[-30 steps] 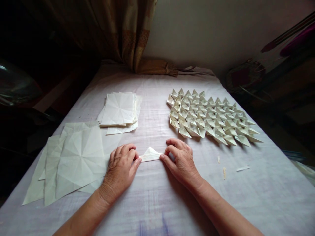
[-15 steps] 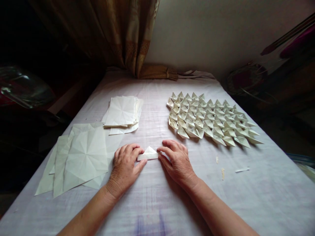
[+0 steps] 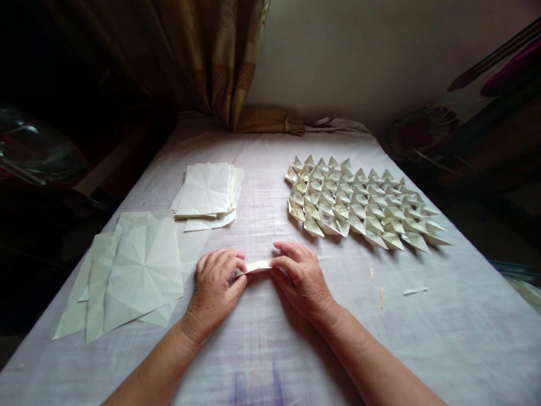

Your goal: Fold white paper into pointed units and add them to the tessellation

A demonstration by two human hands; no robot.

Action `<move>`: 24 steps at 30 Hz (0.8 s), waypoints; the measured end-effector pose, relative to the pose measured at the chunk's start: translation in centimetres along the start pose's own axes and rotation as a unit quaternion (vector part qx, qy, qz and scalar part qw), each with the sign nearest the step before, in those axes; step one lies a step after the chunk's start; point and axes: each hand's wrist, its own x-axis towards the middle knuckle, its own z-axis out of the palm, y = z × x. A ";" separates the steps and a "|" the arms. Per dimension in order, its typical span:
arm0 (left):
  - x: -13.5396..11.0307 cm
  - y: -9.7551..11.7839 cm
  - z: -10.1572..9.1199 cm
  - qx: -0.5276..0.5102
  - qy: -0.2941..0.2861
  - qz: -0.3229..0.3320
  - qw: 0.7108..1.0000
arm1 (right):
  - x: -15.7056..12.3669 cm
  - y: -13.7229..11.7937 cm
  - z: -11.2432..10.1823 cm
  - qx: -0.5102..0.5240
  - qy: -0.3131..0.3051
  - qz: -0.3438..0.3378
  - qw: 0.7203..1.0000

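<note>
A small folded piece of white paper (image 3: 258, 265) is held low over the cloth, tilted so that mostly a narrow face shows. My left hand (image 3: 218, 277) pinches its left end between thumb and fingers. At the other end, my right hand (image 3: 302, 277) has thumb and forefinger closed on the paper, with the remaining fingers curled above. Beyond my right hand stand rows of folded paper boats (image 3: 359, 206). Creased paper sheets (image 3: 143, 270) lie loosely overlapped to the left of my left hand.
A neater stack of creased paper squares (image 3: 205, 190) lies at the back left. Paper scraps (image 3: 415, 290) are scattered right of my right forearm. A pale cloth (image 3: 270, 338) covers the table, and a brown curtain (image 3: 232, 67) hangs at its far end.
The folded paper has tipped: its peaked triangular face showed before, and now a thin strip shows. Both hands keep hold at its ends, nearly in place.
</note>
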 end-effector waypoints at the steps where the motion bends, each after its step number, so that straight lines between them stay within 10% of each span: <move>1: 0.0 0.0 -0.1 -0.008 -0.001 0.001 1.000 | 0.0 0.1 -0.1 0.006 0.002 0.002 1.000; 24: 0.5 0.2 -1.6 -0.325 -0.015 -0.155 0.933 | 0.4 -0.3 -0.5 0.114 0.050 -0.008 0.992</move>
